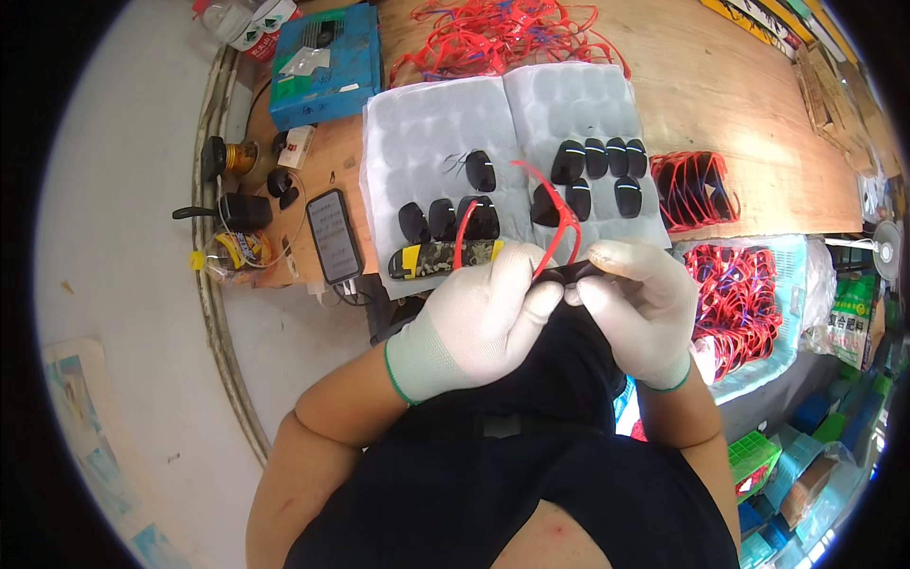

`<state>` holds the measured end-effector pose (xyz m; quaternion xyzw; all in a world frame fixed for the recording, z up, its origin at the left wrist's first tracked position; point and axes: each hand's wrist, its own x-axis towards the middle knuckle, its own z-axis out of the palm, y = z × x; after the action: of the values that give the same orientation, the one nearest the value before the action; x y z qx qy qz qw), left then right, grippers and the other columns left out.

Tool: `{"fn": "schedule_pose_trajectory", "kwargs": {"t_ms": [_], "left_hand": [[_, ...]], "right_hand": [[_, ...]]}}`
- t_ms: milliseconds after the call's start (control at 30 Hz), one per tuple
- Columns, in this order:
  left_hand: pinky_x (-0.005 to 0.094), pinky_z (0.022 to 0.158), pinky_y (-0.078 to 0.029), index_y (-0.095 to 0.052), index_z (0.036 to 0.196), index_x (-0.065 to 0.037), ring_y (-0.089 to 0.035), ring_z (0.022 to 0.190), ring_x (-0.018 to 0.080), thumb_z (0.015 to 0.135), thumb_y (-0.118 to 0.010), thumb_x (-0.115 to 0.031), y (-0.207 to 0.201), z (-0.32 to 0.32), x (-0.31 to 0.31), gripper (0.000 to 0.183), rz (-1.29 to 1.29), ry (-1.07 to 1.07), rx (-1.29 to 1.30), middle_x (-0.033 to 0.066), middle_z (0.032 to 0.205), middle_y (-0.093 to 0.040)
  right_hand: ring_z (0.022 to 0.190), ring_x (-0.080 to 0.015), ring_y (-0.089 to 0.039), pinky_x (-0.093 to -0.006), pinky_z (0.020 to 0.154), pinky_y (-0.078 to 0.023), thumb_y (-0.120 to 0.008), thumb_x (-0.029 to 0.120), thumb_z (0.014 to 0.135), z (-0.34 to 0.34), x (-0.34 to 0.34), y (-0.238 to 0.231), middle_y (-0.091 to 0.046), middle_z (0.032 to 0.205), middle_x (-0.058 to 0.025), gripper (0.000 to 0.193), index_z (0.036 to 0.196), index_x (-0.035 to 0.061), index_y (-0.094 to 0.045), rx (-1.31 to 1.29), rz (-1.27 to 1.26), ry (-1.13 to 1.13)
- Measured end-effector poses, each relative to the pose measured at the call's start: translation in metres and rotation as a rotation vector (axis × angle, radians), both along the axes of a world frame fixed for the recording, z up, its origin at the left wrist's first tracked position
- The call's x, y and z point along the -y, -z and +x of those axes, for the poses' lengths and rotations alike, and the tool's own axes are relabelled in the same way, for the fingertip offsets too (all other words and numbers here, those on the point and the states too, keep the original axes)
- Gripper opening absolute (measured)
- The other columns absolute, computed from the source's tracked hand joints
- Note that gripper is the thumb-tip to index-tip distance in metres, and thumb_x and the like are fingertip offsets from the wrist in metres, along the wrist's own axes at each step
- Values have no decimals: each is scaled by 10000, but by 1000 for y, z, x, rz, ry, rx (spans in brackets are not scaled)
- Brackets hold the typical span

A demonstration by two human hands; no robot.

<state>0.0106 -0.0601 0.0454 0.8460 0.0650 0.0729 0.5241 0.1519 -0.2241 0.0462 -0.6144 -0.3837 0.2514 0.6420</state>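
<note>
My left hand (483, 318), in a white knit glove, is closed around a red glasses frame (569, 228), its temples pointing up and away from me. My right hand (645, 303), gloved too, pinches a dark lens (580, 271) between thumb and fingers against the frame's right side. The fingers partly cover the lens, so how far it sits in the rim cannot be seen. Just beyond my hands, several loose dark lenses (481, 171) lie in rows on white padded sheets (578, 104). A yellow and camouflage-patterned long object (445, 259) rests at the sheets' near edge.
Red frames (502, 38) are heaped at the far side of the wooden table (739, 104). A row of frames with dark lenses (697, 190) stands right, above a crate of more glasses (735, 313). At left are a phone (335, 237) and a blue box (327, 66).
</note>
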Motion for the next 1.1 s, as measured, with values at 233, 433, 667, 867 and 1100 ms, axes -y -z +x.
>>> {"fn": "schedule_pose_trajectory", "kwargs": {"t_ms": [233, 433, 667, 867, 1100], "left_hand": [[284, 612, -562, -627, 1008, 0, -718, 651, 180, 1021, -637, -136, -18, 4, -18, 137, -34, 211, 95, 66, 807, -724], [294, 621, -572, -618, 1135, 39, -721, 667, 192, 1058, -567, -137, -20, -1, -16, 199, -237, 237, 162, 87, 818, -722], [282, 548, -539, -650, 1046, 19, -674, 571, 164, 1072, -521, -148, -20, -6, -14, 213, -168, 76, 186, 41, 691, -668], [321, 550, -513, -645, 1096, -14, -648, 580, 211, 1000, -574, -53, -15, -11, -16, 126, -17, 81, 222, 59, 724, -641], [314, 595, -528, -623, 1117, 1, -687, 634, 208, 1015, -589, -75, -28, -8, -23, 132, -203, 95, 38, 53, 741, -653]], "right_hand": [[645, -161, -631, -293, 578, -502, -652, 134, 949, 2, -4, 4, -671, 800, -116, 227, 1014, -82, -670, -778, -87, -182], [612, -164, -605, -289, 572, -480, -604, 166, 961, 3, -3, 8, -655, 729, -114, 271, 974, -93, -682, -786, -12, -245], [586, -152, -579, -280, 556, -458, -585, 188, 966, -8, -14, 4, -647, 705, -99, 269, 900, -59, -669, -819, -46, -191], [553, -138, -556, -272, 533, -416, -595, 219, 981, -8, -13, 6, -631, 666, -77, 291, 819, -17, -644, -787, -154, -209], [648, -111, -583, -264, 600, -468, -647, 94, 960, -15, -8, -6, -652, 780, -62, 125, 970, -27, -674, -706, -81, -175]]}}
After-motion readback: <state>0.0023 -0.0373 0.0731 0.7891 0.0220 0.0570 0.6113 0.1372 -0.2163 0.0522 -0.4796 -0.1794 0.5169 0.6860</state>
